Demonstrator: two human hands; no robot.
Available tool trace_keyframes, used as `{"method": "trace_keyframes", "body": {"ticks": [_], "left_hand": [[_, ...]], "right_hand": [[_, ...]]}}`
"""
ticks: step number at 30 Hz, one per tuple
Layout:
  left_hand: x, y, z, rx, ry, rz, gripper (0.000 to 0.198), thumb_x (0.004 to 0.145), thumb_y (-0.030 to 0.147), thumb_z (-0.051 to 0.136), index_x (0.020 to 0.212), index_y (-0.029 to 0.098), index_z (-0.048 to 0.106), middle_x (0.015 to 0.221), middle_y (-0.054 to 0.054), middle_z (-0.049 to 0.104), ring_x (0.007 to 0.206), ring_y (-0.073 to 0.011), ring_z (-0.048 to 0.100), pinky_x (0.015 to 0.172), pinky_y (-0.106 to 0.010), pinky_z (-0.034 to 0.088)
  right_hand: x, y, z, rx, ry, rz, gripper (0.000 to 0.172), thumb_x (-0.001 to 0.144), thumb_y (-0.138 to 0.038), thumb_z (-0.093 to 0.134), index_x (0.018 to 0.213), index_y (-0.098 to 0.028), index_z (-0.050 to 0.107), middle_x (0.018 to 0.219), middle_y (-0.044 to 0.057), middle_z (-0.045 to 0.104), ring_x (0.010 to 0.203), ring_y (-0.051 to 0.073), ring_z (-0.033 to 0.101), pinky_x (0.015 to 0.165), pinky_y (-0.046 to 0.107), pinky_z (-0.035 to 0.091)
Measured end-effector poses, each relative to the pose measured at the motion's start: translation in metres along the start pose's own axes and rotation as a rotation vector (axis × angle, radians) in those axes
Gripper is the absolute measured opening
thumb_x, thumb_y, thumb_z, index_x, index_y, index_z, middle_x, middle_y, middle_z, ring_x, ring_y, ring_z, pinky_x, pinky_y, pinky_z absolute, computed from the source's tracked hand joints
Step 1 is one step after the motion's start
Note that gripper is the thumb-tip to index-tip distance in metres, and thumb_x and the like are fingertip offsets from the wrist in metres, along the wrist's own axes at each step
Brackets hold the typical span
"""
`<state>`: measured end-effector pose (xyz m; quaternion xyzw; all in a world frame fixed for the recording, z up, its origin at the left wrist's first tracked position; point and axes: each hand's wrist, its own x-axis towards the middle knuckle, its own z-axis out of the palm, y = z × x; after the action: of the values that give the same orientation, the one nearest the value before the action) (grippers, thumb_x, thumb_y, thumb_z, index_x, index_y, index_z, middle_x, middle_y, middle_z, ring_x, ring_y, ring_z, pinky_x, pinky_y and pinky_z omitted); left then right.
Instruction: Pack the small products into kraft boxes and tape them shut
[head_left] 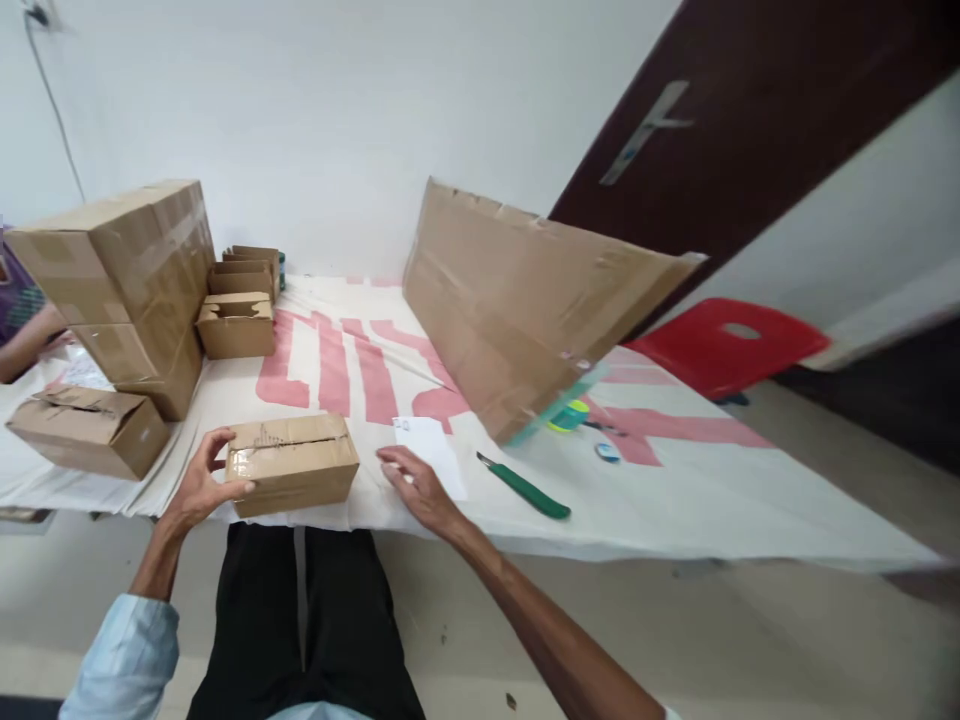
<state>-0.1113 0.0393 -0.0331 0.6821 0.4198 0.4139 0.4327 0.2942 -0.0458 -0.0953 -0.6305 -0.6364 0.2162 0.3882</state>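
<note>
A small closed cardboard box (pixel 294 466) with dark pen marks on its top sits near the table's front edge. My left hand (pixel 204 482) grips its left end, thumb on the near side and fingers on the far top corner. My right hand (pixel 420 490) is apart from the box, on its right, over the left edge of a white sheet of paper (pixel 435 450). Its fingers are slightly bent and apart, with nothing seen in them. To the right of the paper lies a green-handled cutter with a short blade (pixel 529 488).
Large taped boxes (pixel 142 270) are stacked at left, with another small box (pixel 88 430) before them and open small boxes (pixel 238 320) behind. A big cardboard piece (pixel 525 290) leans at centre. Tape rolls (pixel 570 415) and a red chair (pixel 735 345) are right. A person's arm (pixel 30 345) shows far left.
</note>
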Motion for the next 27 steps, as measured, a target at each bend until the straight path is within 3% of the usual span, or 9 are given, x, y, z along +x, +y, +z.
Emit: {"method": "trace_keyframes", "body": {"ticks": [2,5,7,11,14,18,21,24,27], "left_hand": [[0.000,-0.003,-0.002,-0.030,-0.028,-0.014,0.080,0.063,0.046,0.096,0.128,0.028,0.053,0.162,-0.016,0.046,0.152,-0.0416,0.045,0.107,-0.048,0.052],[-0.002,-0.002,-0.001,-0.079,-0.080,-0.020,0.068,0.071,0.049,0.091,0.122,0.028,0.051,0.166,-0.016,0.043,0.154,-0.0407,0.044,0.106,-0.046,0.051],[-0.004,0.001,0.001,-0.085,-0.100,-0.016,0.061,0.074,0.050,0.089,0.115,0.027,0.051,0.166,-0.016,0.043,0.153,-0.0394,0.046,0.106,-0.046,0.051],[-0.006,0.004,0.003,-0.089,-0.109,-0.012,0.059,0.070,0.047,0.091,0.107,0.026,0.050,0.165,-0.016,0.046,0.149,-0.0382,0.050,0.106,-0.047,0.049],[-0.007,0.003,0.003,-0.100,-0.121,-0.003,0.054,0.070,0.044,0.091,0.102,0.024,0.053,0.163,-0.016,0.047,0.145,-0.0378,0.053,0.106,-0.046,0.050],[-0.010,0.005,0.003,-0.067,-0.152,0.007,0.045,0.073,0.043,0.089,0.103,0.023,0.063,0.163,-0.013,0.046,0.142,-0.0365,0.055,0.108,-0.047,0.050],[-0.013,0.009,0.003,-0.021,-0.144,-0.004,0.053,0.071,0.043,0.090,0.117,0.025,0.069,0.165,-0.013,0.044,0.144,-0.0373,0.052,0.108,-0.047,0.051],[-0.016,0.013,0.004,0.006,-0.140,-0.005,0.062,0.071,0.044,0.090,0.129,0.028,0.072,0.166,-0.012,0.042,0.149,-0.0388,0.047,0.108,-0.048,0.052],[-0.018,0.012,0.006,-0.004,-0.136,-0.012,0.067,0.071,0.045,0.090,0.134,0.031,0.072,0.166,-0.010,0.043,0.152,-0.0399,0.043,0.108,-0.047,0.053]], "right_hand": [[-0.010,0.030,-0.045,-0.431,0.092,0.142,0.030,0.097,-0.034,0.058,0.118,-0.021,0.074,0.133,0.014,0.071,0.129,0.029,0.063,0.108,0.043,0.052],[-0.032,0.069,-0.103,-0.606,0.161,0.350,0.020,0.088,-0.023,0.062,0.099,-0.013,0.075,0.115,0.024,0.072,0.118,0.038,0.067,0.101,0.053,0.053],[-0.047,0.092,-0.124,-0.666,0.151,0.429,0.013,0.084,-0.024,0.064,0.082,-0.015,0.073,0.096,0.022,0.071,0.102,0.041,0.072,0.089,0.054,0.056],[-0.067,0.131,-0.127,-0.805,0.116,0.462,0.021,0.088,-0.033,0.056,0.084,-0.019,0.071,0.099,0.019,0.072,0.104,0.037,0.071,0.086,0.046,0.056],[-0.064,0.134,-0.114,-0.702,0.221,0.402,0.036,0.091,-0.043,0.044,0.095,-0.020,0.072,0.101,0.019,0.073,0.104,0.038,0.070,0.085,0.048,0.056],[-0.033,0.067,-0.094,-0.317,0.331,0.201,0.048,0.090,-0.054,0.043,0.100,-0.019,0.074,0.100,0.016,0.076,0.096,0.033,0.070,0.085,0.044,0.057],[-0.006,-0.024,-0.076,-0.070,0.105,0.047,0.047,0.095,-0.057,0.051,0.106,-0.019,0.077,0.089,0.008,0.077,0.080,0.025,0.068,0.074,0.036,0.055],[0.016,-0.110,-0.055,0.047,-0.139,-0.170,0.037,0.096,-0.049,0.058,0.104,-0.021,0.080,0.098,0.006,0.080,0.087,0.023,0.071,0.078,0.033,0.054],[0.035,-0.163,-0.037,0.082,-0.323,-0.306,0.031,0.099,-0.042,0.058,0.100,-0.021,0.080,0.099,0.006,0.081,0.086,0.021,0.072,0.077,0.031,0.053]]}}
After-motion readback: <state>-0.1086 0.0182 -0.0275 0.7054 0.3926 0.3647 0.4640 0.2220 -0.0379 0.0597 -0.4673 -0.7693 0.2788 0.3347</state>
